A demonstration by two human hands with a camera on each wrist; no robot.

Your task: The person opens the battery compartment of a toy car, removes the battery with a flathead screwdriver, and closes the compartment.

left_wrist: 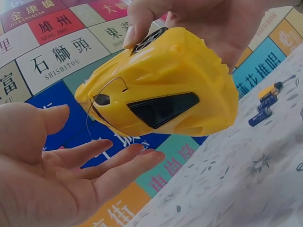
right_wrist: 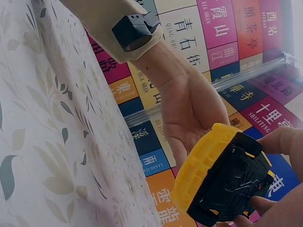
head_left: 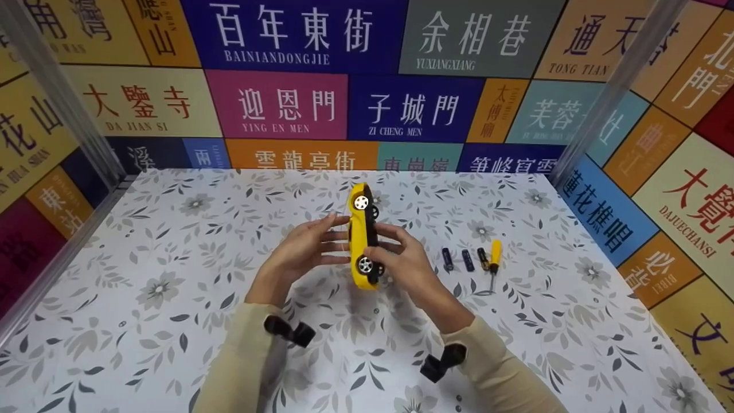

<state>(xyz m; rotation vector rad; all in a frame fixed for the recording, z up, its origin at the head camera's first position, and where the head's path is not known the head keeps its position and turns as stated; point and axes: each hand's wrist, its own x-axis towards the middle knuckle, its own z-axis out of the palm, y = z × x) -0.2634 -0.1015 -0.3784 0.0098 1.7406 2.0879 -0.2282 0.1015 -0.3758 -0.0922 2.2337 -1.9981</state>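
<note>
Yellow toy car (head_left: 360, 241) held on its side above floral surface (head_left: 172, 298) | right hand (head_left: 401, 264) fingers grip underside, left hand (head_left: 304, 249) open alongside | likely light, rigid plastic; hold by body edges

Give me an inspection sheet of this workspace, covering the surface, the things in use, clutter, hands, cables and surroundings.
Surface: table under a floral cloth.
Things in use: yellow toy car held above the table, turned on its side, black underside toward the right hand.
Clutter: two batteries and a yellow-handled screwdriver lying right of the hands.
Hands: right hand grips the car; left hand open beside it, fingers straight.
Cables: nothing seen.
Surroundings: walls of coloured sign panels on three sides.
</note>
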